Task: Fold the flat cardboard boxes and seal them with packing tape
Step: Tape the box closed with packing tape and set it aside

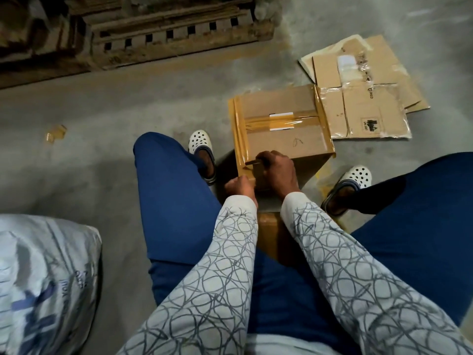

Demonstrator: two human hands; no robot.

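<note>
A folded cardboard box (281,119) stands on the concrete floor between my feet, its top seam and edges covered with glossy brown packing tape. My right hand (279,170) grips a roll of tape (259,175) against the box's near top edge. My left hand (239,187) pinches the tape end just left of the roll, low on the box's near side. The roll is mostly hidden by my fingers.
Flat cardboard boxes (366,98) lie on the floor right of the folded box. A wooden pallet (166,39) stacked with cardboard lies at the back. A white woven sack (43,278) sits at the lower left. A cardboard scrap (55,133) lies far left.
</note>
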